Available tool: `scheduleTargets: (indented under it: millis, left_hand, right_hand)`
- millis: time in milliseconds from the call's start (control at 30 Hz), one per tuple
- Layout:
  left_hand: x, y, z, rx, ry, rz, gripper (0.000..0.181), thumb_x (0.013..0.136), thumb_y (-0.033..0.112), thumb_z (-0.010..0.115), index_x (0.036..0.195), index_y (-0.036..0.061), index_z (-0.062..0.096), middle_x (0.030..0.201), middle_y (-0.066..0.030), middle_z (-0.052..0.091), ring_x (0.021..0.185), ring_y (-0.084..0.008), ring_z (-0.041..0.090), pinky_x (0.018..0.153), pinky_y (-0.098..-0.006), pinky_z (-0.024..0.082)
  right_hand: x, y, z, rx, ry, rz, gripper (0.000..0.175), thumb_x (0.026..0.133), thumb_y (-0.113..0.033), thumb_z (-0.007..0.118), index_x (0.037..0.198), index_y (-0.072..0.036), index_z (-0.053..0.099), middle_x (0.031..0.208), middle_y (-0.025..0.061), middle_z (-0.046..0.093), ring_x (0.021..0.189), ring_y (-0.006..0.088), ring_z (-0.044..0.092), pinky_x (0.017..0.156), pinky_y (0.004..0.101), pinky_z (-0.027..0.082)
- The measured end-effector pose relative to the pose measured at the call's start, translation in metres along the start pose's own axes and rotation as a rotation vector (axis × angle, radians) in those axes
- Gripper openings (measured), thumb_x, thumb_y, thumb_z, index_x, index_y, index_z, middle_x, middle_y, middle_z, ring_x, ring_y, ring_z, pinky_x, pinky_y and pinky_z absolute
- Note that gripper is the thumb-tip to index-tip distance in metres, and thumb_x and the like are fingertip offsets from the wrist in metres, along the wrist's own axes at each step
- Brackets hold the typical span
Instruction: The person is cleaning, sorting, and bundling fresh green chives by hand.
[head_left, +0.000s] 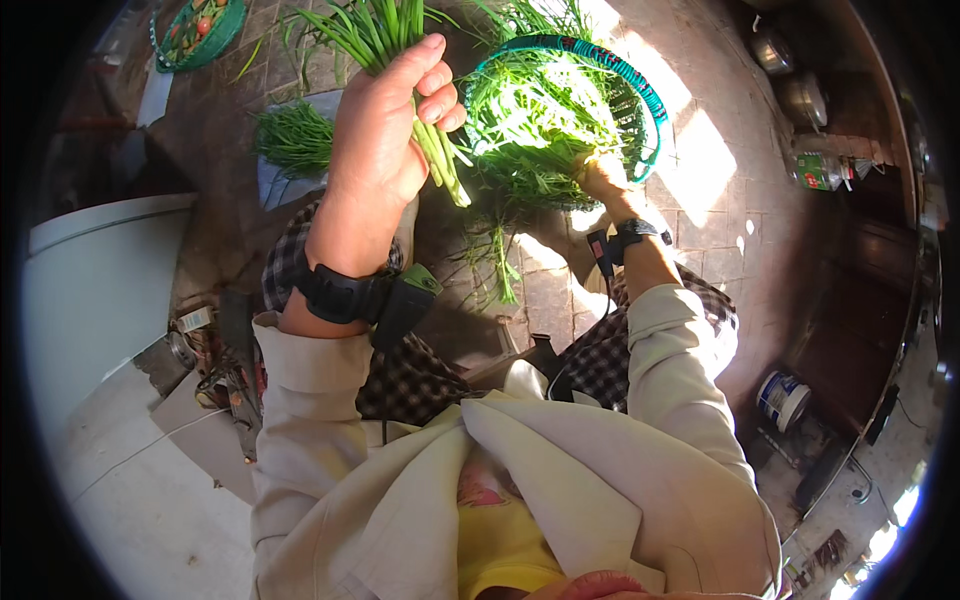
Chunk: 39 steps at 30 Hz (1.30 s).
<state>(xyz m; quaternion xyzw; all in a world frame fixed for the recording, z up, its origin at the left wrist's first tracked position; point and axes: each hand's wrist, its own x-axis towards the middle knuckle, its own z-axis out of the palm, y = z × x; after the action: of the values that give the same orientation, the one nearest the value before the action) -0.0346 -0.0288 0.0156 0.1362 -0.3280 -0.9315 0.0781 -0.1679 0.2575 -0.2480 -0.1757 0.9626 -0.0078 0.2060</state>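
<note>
My left hand (397, 124), raised at the upper centre, is closed around a bunch of long green leafy stems (442, 161); the pale cut ends point down and right. In front of me a basket with a teal wrapped handle (651, 94) holds a heap of loose greens (536, 120), partly in bright sun. My right hand (601, 176) is in the greens at the basket's near right edge, its fingers partly hidden, so its grip cannot be told. Left of my left wrist, a pile of similar greens (295, 139) lies on a grey sheet (281, 193).
Stray stems (501, 259) lie on the brick floor (551, 296) between my knees. A green basket (238, 30) with tomatoes stands at the far left. Metal pots (804, 101), a plastic bottle (817, 171) and a white tub (784, 401) are on the right. A white cabinet (105, 277) stands left.
</note>
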Motion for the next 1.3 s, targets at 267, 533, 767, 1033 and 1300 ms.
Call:
scheduleTargets:
  millis: [267, 533, 767, 1033, 1300]
  left_hand:
    - [-0.001, -0.002, 0.009, 0.009, -0.012, 0.036, 0.008, 0.086, 0.015, 0.053, 0.085, 0.0077, 0.050, 0.061, 0.0046, 0.039, 0.048, -0.0051, 0.035, 0.049, -0.0220, 0.031]
    - [-0.001, -0.003, 0.006, 0.062, 0.059, 0.030, 0.010, 0.086, 0.015, 0.053, 0.078, 0.0095, 0.049, 0.060, 0.0052, 0.039, 0.048, -0.0050, 0.035, 0.049, -0.0223, 0.031]
    - [0.002, -0.003, -0.001, 0.006, 0.004, 0.031, 0.014, 0.082, 0.011, 0.058, 0.074, 0.0095, 0.047, 0.060, 0.0019, 0.042, 0.047, -0.0073, 0.036, 0.047, -0.0240, 0.032]
    - [-0.003, -0.003, 0.002, 0.068, 0.054, 0.039, 0.013, 0.086, 0.014, 0.053, 0.075, 0.0093, 0.048, 0.059, 0.0055, 0.038, 0.047, -0.0048, 0.033, 0.049, -0.0223, 0.031]
    - [-0.001, -0.001, 0.004, 0.068, 0.054, 0.049, 0.014, 0.085, 0.015, 0.054, 0.074, 0.0098, 0.048, 0.058, 0.0056, 0.038, 0.047, -0.0047, 0.034, 0.048, -0.0225, 0.031]
  right_hand:
    - [0.004, 0.005, -0.085, 0.619, 0.706, -0.317, 0.021, 0.080, -0.027, 0.053, 0.085, -0.009, 0.063, 0.070, 0.0162, 0.060, 0.063, 0.0298, 0.059, 0.059, 0.0373, 0.046]
    - [-0.016, 0.024, -0.036, -0.047, 0.395, -0.197, 0.025, 0.082, -0.027, 0.051, 0.089, -0.005, 0.061, 0.075, 0.0180, 0.061, 0.068, 0.0314, 0.059, 0.063, 0.0393, 0.046]
    - [-0.025, 0.018, -0.042, 0.236, 0.437, -0.086, 0.016, 0.077, -0.024, 0.055, 0.079, -0.011, 0.064, 0.075, 0.0140, 0.062, 0.069, 0.0298, 0.060, 0.063, 0.0371, 0.048]
    - [-0.026, 0.010, -0.016, -0.007, 0.281, -0.156, 0.017, 0.077, -0.022, 0.054, 0.082, -0.007, 0.060, 0.074, 0.0175, 0.061, 0.070, 0.0335, 0.059, 0.065, 0.0414, 0.048]
    - [-0.018, 0.021, -0.021, -0.018, 0.475, -0.214, 0.018, 0.077, -0.022, 0.052, 0.079, -0.006, 0.059, 0.068, 0.0176, 0.060, 0.064, 0.0343, 0.059, 0.060, 0.0415, 0.047]
